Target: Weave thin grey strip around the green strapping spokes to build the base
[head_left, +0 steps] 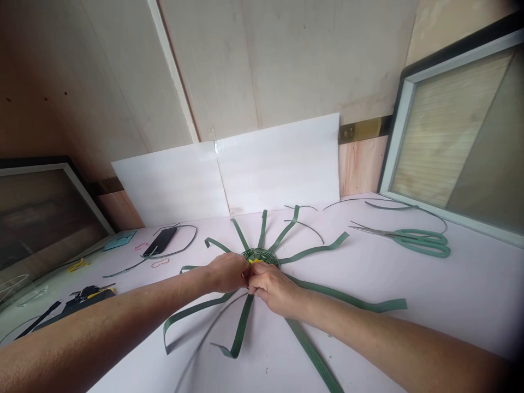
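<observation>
A woven green disc (262, 254) lies on the pale table (450, 295), with several green strips (352, 299) radiating from it like spokes. Both my hands meet at its near edge. My left hand (227, 272) is closed, its fingers pinched at the weave. My right hand (273, 288) is closed too, fingertips pressed against the left ones. A small yellow piece (254, 261) shows just above my fingers, at the disc's rim. What exactly each hand pinches is hidden by the fingers.
Green-handled scissors (421, 241) lie at the right. A black phone (160, 241), thin loose strips (303, 224), rubber bands (160, 263) and dark tools (88, 295) lie at the left. White boards (245, 169) lean on the wall behind. A framed window (462, 131) stands at right.
</observation>
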`<action>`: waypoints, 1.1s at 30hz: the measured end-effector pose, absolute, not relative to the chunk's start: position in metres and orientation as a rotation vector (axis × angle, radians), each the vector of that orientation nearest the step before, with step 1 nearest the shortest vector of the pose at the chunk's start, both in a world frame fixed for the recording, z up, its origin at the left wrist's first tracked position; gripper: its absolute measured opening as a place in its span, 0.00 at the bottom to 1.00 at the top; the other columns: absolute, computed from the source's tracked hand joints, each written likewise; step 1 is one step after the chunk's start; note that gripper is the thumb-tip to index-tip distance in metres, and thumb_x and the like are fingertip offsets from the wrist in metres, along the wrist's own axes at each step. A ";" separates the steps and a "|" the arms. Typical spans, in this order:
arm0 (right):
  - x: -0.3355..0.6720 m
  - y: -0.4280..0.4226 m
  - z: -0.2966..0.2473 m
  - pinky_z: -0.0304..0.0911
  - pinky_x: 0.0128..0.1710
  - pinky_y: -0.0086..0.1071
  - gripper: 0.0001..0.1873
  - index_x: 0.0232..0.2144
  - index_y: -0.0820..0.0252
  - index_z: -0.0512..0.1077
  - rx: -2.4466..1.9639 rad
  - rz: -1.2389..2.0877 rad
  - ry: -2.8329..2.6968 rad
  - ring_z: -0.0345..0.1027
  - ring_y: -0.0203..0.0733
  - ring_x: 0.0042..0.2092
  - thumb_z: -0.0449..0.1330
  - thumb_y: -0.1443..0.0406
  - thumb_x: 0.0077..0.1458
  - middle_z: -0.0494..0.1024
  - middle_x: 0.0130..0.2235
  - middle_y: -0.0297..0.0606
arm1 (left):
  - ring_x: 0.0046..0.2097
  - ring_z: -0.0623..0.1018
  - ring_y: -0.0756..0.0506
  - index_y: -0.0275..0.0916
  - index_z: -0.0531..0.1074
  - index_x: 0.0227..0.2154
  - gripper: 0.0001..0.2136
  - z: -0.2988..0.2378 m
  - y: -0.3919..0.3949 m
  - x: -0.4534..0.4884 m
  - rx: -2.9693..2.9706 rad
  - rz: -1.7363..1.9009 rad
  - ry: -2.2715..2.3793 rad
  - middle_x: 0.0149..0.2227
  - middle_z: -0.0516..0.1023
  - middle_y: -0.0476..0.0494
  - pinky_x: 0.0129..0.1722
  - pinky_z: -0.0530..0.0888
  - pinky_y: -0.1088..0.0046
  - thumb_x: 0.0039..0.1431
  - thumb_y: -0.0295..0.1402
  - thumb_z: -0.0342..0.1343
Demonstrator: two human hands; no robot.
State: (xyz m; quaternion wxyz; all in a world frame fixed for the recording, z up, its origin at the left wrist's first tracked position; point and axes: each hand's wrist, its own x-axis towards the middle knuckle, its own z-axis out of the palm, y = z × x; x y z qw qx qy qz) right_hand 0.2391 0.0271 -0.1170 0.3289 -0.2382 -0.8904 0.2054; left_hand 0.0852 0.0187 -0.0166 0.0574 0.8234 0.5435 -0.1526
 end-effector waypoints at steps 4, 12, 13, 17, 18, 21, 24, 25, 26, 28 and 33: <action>0.239 0.027 -0.117 0.61 0.43 0.34 0.13 0.28 0.62 0.75 -0.620 0.515 -2.333 0.66 0.40 0.42 0.59 0.82 0.48 0.73 0.38 0.37 | 0.38 0.78 0.40 0.43 0.77 0.32 0.10 -0.019 0.016 0.082 2.530 -0.403 1.664 0.34 0.80 0.46 0.33 0.69 0.70 0.47 0.40 0.61; 0.239 0.026 -0.111 0.62 0.42 0.33 0.12 0.29 0.63 0.75 -0.679 0.494 -2.342 0.66 0.40 0.40 0.58 0.81 0.50 0.73 0.36 0.38 | 0.39 0.79 0.40 0.46 0.75 0.37 0.09 -0.034 0.017 0.070 2.679 -0.250 1.636 0.36 0.81 0.48 0.32 0.67 0.71 0.51 0.36 0.57; 0.240 0.026 -0.110 0.62 0.42 0.32 0.12 0.29 0.63 0.75 -0.684 0.512 -2.337 0.66 0.39 0.40 0.58 0.81 0.49 0.73 0.35 0.37 | 0.38 0.79 0.41 0.46 0.74 0.37 0.09 -0.035 0.018 0.069 2.678 -0.245 1.633 0.35 0.80 0.49 0.31 0.67 0.71 0.51 0.36 0.57; 0.236 0.024 -0.104 0.60 0.39 0.28 0.13 0.25 0.61 0.74 -0.856 0.612 -2.249 0.67 0.35 0.38 0.58 0.81 0.49 0.72 0.32 0.33 | 0.35 0.78 0.41 0.49 0.73 0.40 0.12 -0.037 0.019 0.066 2.654 -0.208 1.662 0.33 0.80 0.51 0.29 0.64 0.72 0.51 0.36 0.57; 0.234 0.024 -0.103 0.59 0.36 0.27 0.11 0.25 0.61 0.73 -0.921 0.625 -2.218 0.66 0.35 0.36 0.60 0.80 0.49 0.72 0.31 0.32 | 0.35 0.78 0.41 0.49 0.73 0.40 0.12 -0.038 0.019 0.066 2.652 -0.204 1.664 0.33 0.80 0.51 0.28 0.64 0.72 0.51 0.37 0.58; 0.226 0.026 -0.104 0.54 0.30 0.27 0.08 0.25 0.61 0.72 -1.062 0.610 -2.161 0.63 0.33 0.31 0.66 0.75 0.46 0.69 0.29 0.30 | 0.33 0.77 0.42 0.46 0.72 0.36 0.08 -0.040 0.019 0.065 2.653 -0.180 1.647 0.31 0.79 0.51 0.27 0.62 0.72 0.52 0.38 0.57; 0.219 0.028 -0.105 0.50 0.29 0.28 0.09 0.24 0.60 0.72 -1.105 0.586 -2.170 0.59 0.33 0.29 0.67 0.75 0.43 0.66 0.26 0.28 | 0.32 0.76 0.44 0.44 0.71 0.33 0.06 -0.040 0.020 0.063 2.631 -0.149 1.616 0.30 0.78 0.51 0.27 0.62 0.72 0.53 0.38 0.57; 0.218 0.028 -0.104 0.49 0.29 0.28 0.10 0.24 0.59 0.72 -1.103 0.582 -2.182 0.59 0.33 0.29 0.67 0.76 0.43 0.65 0.26 0.28 | 0.32 0.76 0.44 0.44 0.71 0.33 0.06 -0.040 0.021 0.062 2.622 -0.143 1.596 0.31 0.78 0.51 0.27 0.62 0.73 0.53 0.37 0.57; 0.217 0.027 -0.104 0.49 0.29 0.28 0.10 0.24 0.59 0.72 -1.099 0.579 -2.194 0.58 0.33 0.29 0.66 0.77 0.43 0.65 0.26 0.27 | 0.33 0.76 0.44 0.44 0.71 0.34 0.06 -0.040 0.021 0.060 2.614 -0.140 1.571 0.32 0.78 0.51 0.28 0.63 0.73 0.52 0.36 0.57; 0.216 0.025 -0.103 0.49 0.31 0.28 0.10 0.24 0.59 0.72 -1.090 0.572 -2.212 0.59 0.33 0.30 0.64 0.77 0.44 0.65 0.26 0.28 | 0.35 0.76 0.44 0.44 0.71 0.36 0.09 -0.039 0.021 0.055 2.598 -0.114 1.508 0.34 0.78 0.50 0.30 0.65 0.73 0.50 0.32 0.58; 0.214 0.019 -0.101 0.48 0.36 0.31 0.12 0.24 0.60 0.69 -1.093 0.534 -2.249 0.61 0.35 0.35 0.60 0.80 0.46 0.67 0.29 0.30 | 0.42 0.73 0.45 0.43 0.70 0.45 0.15 -0.032 0.003 0.032 2.629 0.353 1.436 0.41 0.73 0.44 0.41 0.70 0.70 0.53 0.28 0.56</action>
